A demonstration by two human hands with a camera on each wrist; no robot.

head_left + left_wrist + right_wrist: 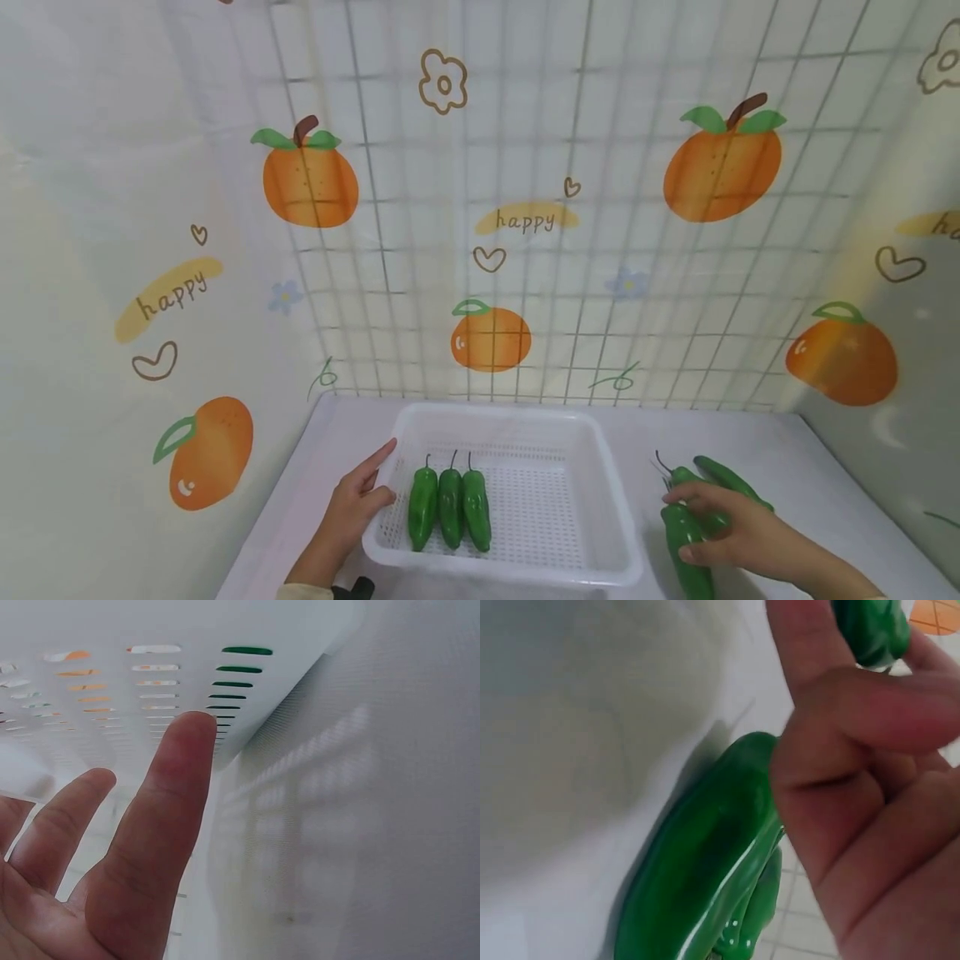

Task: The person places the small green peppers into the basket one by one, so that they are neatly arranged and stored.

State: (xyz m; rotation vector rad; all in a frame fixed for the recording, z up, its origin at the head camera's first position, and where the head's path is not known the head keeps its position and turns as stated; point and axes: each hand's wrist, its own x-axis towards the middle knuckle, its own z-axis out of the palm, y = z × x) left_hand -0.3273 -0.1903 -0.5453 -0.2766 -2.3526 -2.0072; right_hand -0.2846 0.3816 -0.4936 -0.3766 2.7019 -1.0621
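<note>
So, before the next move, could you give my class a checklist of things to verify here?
1. Basket upright: ok.
2. Three peppers side by side inside it: ok.
3. Free room to the right of that row: ok.
4. Left grip at the basket's left side: ok.
5. Right grip secure on the nearest loose pepper: cannot tell.
6. Every pepper in the basket: not ok; more peppers lie on the table to its right.

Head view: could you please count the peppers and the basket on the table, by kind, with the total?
White basket: 1
Green peppers inside it: 3
Green peppers outside it, on the right: 3
Total visible: 7, of which 6 are peppers
</note>
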